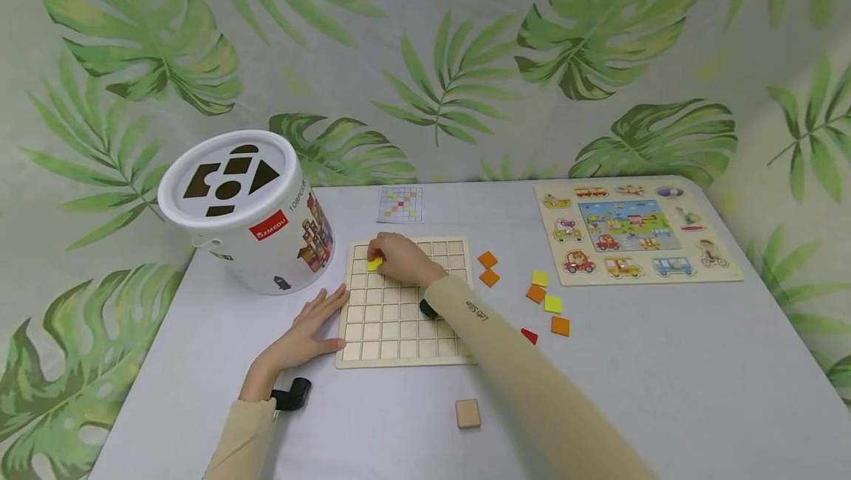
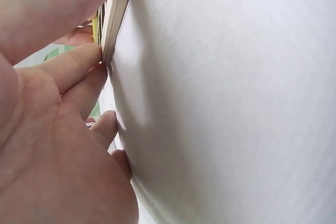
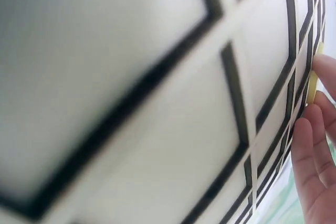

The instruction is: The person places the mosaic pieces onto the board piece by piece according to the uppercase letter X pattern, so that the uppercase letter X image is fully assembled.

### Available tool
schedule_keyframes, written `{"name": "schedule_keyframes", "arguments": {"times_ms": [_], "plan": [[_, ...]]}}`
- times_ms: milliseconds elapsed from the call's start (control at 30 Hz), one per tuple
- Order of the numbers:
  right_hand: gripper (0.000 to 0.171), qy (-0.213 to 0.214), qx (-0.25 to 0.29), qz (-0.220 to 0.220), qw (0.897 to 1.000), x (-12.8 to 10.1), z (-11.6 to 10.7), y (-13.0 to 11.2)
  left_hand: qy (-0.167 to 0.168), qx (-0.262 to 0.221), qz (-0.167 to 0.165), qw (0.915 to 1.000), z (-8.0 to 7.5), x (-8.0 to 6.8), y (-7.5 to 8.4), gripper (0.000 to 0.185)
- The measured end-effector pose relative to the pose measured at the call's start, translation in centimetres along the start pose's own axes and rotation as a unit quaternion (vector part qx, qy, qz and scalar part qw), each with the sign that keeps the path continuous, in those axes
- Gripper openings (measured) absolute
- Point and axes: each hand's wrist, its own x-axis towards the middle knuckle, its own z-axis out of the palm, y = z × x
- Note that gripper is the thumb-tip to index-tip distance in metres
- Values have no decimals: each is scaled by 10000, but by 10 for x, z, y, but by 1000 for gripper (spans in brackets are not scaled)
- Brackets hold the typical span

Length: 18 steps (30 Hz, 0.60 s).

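A square wooden grid board [image 1: 390, 312] lies flat on the table. Over its upper left part, my right hand [image 1: 403, 259] pinches a yellow square tile [image 1: 375, 264] at the cells. In the right wrist view, the tile's thin yellow edge [image 3: 312, 85] shows between the thumb and fingers, right at the grid. My left hand [image 1: 302, 336] rests beside the board's left edge, fingers spread, thumb and fingertips against the rim. The left wrist view has the fingers [image 2: 79, 66] along the board's side [image 2: 116, 19].
Loose orange [image 1: 561, 326], yellow [image 1: 552, 304] and red tiles [image 1: 529, 336] lie right of the board. A wooden block [image 1: 468, 413] sits in front. Behind are a pattern card [image 1: 401, 204], a white bucket [image 1: 266, 244] at left and a picture puzzle [image 1: 638, 232] at right.
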Motion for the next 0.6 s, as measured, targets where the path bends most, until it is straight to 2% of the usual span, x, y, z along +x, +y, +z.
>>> {"name": "schedule_keyframes", "arguments": {"times_ms": [100,267,400,500,600], "plan": [[18,18,130,15,9999,-4,-3,2,3,-3,3,10000,0,0,0,79],[23,184,908,64,9957,-24,-19,15,27,-38,-22,10000,1,1,1,79],[22,398,1354,50,9900,-53,-38,36,21,-46,-13,10000,1,1,2,80],[21,575,1353,145,9890,-77,-52,58,17,-43,7,10000,1,1,2,80],[21,701,1313,437,9879,-102,-63,81,9,-48,6,10000,0,1,2,80]]}}
